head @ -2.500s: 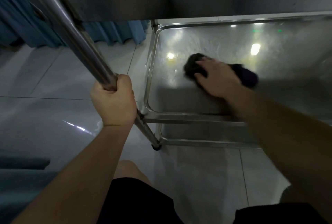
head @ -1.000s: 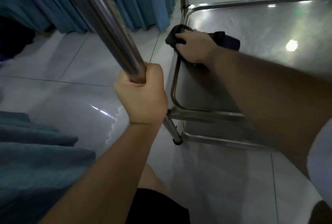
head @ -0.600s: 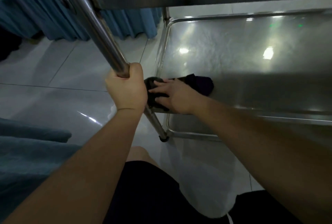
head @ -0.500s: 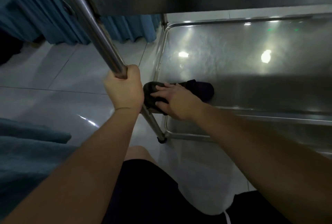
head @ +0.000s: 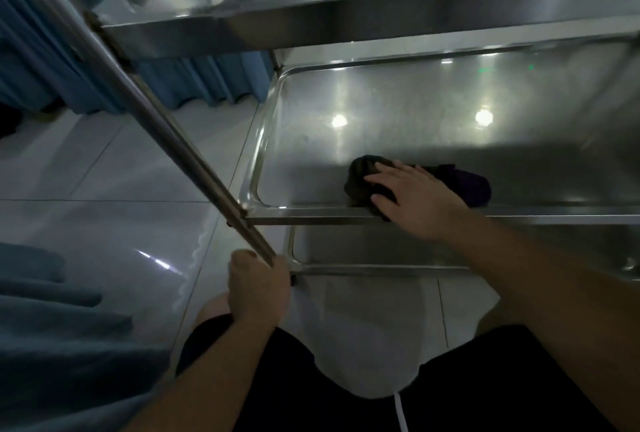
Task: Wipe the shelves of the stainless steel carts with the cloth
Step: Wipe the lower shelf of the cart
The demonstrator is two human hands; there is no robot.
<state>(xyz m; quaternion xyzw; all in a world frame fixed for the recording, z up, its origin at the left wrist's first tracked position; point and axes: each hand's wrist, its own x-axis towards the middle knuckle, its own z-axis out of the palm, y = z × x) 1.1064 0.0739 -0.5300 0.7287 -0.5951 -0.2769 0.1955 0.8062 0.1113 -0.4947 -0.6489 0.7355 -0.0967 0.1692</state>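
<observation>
A stainless steel cart stands in front of me with a top shelf, a middle shelf and a lower shelf. A dark cloth lies near the front edge of the middle shelf. My right hand presses flat on the cloth, fingers spread toward the left. My left hand grips the cart's front left post low down, just below the middle shelf.
Blue curtains hang behind the cart on the left. A blue-grey fabric lies at the lower left. The floor is glossy white tile. My knees in black shorts are at the bottom of the view.
My left hand has slid down the post to below the middle shelf. My right hand has moved the cloth rightward along the front edge, away from the front left corner.
</observation>
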